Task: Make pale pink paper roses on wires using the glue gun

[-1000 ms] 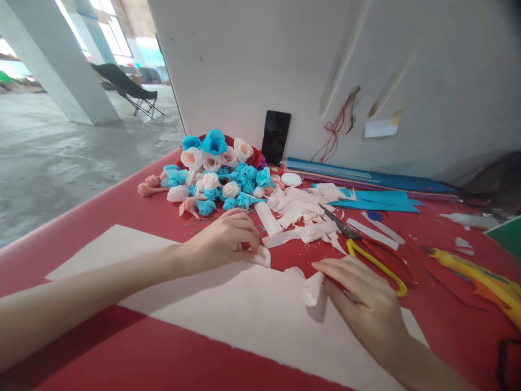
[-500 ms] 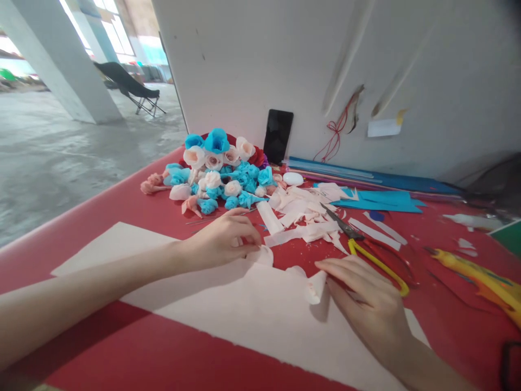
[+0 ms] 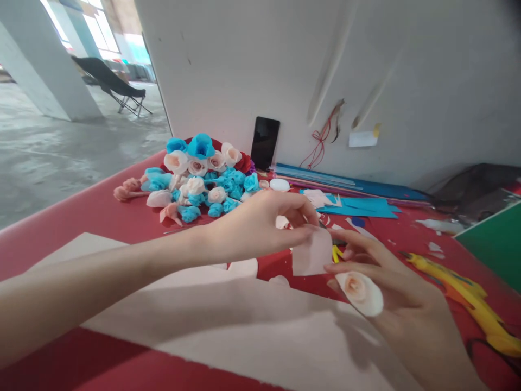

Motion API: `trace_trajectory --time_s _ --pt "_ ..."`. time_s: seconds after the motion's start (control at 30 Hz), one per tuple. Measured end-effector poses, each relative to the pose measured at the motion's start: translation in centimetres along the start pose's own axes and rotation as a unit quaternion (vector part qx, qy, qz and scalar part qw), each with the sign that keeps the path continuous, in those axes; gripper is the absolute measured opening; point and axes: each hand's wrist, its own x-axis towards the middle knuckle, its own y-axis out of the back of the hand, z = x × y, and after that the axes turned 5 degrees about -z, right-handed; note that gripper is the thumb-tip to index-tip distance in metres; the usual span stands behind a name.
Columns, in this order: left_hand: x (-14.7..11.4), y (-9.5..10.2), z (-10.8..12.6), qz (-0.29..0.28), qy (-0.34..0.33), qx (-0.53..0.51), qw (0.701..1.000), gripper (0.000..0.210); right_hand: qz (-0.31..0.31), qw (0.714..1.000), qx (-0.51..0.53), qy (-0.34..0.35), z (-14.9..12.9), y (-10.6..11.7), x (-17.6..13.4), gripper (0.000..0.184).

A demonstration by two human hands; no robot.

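My left hand is closed in a pinch on the top of a pale pink crepe-paper petal, lifted above the table. My right hand is closed around a small cream paper rose, its rolled centre facing me. The fingertips of my right hand are at the petal's right edge; whether they grip it I cannot tell. Below both hands lies a large pale paper sheet. A few loose petals rest at its far edge. Scissors with a yellow handle are mostly hidden behind my hands.
Blue, cream and red paper flowers are heaped at the back left. A phone leans on the wall. Blue paper strips lie at the back. On the right are a yellow glue gun and a green board.
My left hand has moved right and picked up a petal. My right hand has lifted and turned the paper rose, so its centre now shows. Both hands are now close together.
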Motion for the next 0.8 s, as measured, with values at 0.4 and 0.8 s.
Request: trace_trajectory --time_s 0.4,0.8 --pt "-0.3 -3.3 1.4 -0.001 -0.023 -0.137 0.990 0.022 0.072 0.997 0.002 -0.020 -1.4 0.9 0.7 0.009" --pt "0.1 -3.5 0.8 0.064 0.098 -0.403 0.908 0.013 0.095 0.994 0.002 -0.061 -1.9 0.8 0.3 0.013"
